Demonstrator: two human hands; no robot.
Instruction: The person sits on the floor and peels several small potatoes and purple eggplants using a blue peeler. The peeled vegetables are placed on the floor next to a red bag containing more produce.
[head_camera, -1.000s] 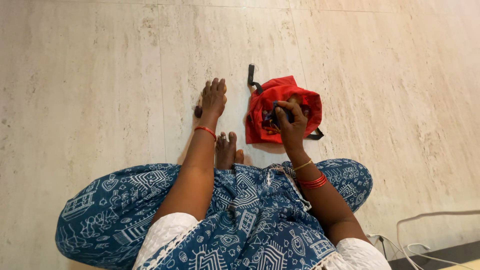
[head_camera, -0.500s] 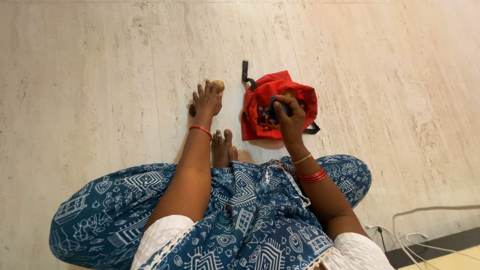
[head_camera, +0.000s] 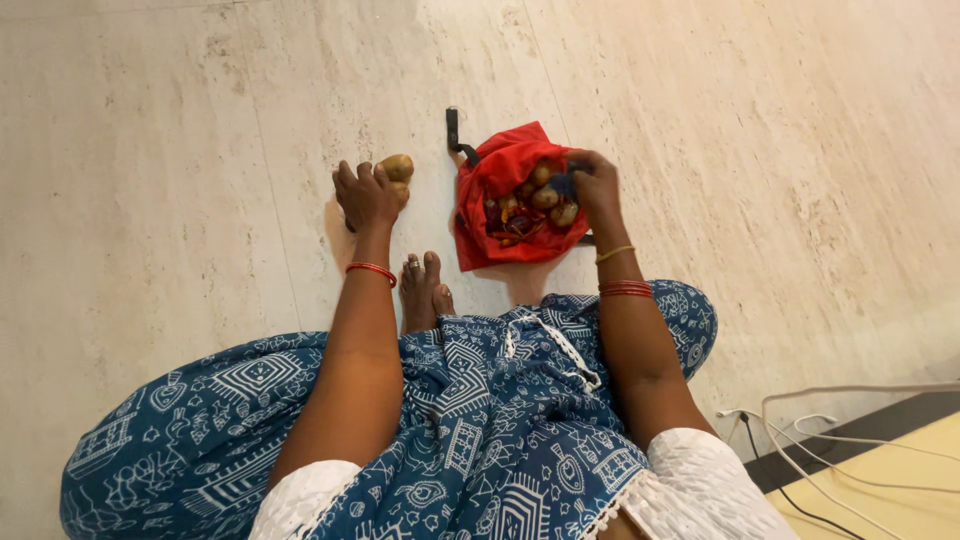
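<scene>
Open red bag (head_camera: 505, 170) (potatoes inside) lies beside loose potato (head_camera: 397, 167).

Pale veined stone floor tiles (head_camera: 780, 150) fill the room, with white cables (head_camera: 850, 440) at the right edge.

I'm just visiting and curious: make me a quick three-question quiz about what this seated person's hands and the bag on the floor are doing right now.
1. True or false: the left hand rests on potatoes lying on the floor.
2. What does the right hand grip?
A. the white cables
B. the rim of the red bag
C. a foot
3. Fill in: the open bag shows more ____ inside.

Key
1. True; the potatoes lie outside the bag, under the fingers.
2. B; the hand pulls the rim aside, so the mouth stands open.
3. Potatoes, with some darker red bits among them.
</scene>
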